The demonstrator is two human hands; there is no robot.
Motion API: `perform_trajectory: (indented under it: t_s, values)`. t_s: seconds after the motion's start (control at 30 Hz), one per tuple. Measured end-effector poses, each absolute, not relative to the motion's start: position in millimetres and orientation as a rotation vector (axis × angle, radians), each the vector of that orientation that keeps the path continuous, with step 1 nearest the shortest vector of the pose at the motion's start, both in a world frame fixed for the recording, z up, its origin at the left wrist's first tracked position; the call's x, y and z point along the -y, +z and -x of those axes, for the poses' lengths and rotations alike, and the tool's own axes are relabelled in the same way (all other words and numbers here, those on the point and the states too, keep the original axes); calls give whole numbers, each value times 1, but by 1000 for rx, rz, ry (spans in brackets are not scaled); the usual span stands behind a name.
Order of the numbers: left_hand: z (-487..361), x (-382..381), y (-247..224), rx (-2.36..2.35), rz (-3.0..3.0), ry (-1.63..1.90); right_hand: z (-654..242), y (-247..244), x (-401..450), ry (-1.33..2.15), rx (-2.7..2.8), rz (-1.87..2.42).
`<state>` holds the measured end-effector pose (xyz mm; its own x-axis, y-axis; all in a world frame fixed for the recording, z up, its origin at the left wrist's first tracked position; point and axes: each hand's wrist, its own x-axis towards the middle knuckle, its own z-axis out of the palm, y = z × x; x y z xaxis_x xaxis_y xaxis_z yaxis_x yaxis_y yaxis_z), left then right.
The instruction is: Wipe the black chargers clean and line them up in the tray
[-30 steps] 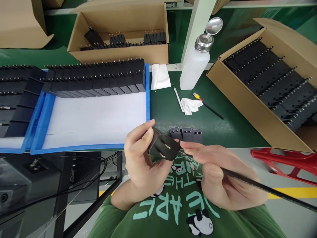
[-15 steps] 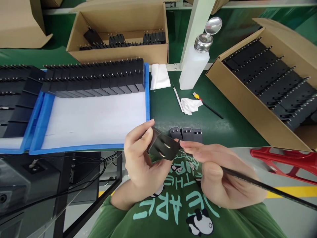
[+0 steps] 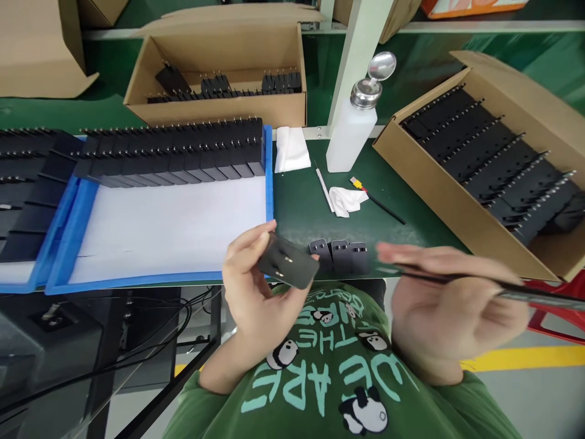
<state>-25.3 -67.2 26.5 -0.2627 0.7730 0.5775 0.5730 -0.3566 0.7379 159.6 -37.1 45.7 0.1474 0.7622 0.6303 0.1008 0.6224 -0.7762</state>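
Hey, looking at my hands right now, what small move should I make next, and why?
I'd probably turn the charger in your left hand to check its other sides: its prongs face you, its far side is hidden, and the thin tool in your right hand is clear of it, so turning shouldn't catch.

The green shirt (image 3: 322, 360) reads "WE ARE THE", upside down.
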Motion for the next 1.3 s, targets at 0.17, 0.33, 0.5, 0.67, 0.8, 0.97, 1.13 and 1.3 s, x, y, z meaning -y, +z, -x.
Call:
perform_trajectory:
  t_s: [0.17, 0.33, 0.5, 0.67, 0.8, 0.97, 1.13, 1.3]
  values:
    - [36, 57, 13, -1661, -1545, 1601, -222, 2, 4, 207, 1716, 1069]
    - [44, 45, -2, -1615, -1383, 1470, -272, -26, -7, 284, 2315, 1137]
    - [34, 40, 1, -1572, -1438, 1484, -251, -23, -29, 231, 2440, 1203]
    - [21, 42, 15, -1613, -1523, 1487, -194, -37, -84, 201, 2428, 1217]
    - [21, 46, 20, -1651, -1566, 1489, -182, -25, -81, 148, 2305, 1211]
    - [21, 45, 18, -1677, -1541, 1494, -175, 24, -23, 74, 2237, 687]
    - [19, 42, 18, -1678, -1512, 1532, -159, 39, -19, -94, 2140, 630]
    - [20, 44, 20, -1608, -1502, 1506, -156, 36, -18, -113, 2208, 457]
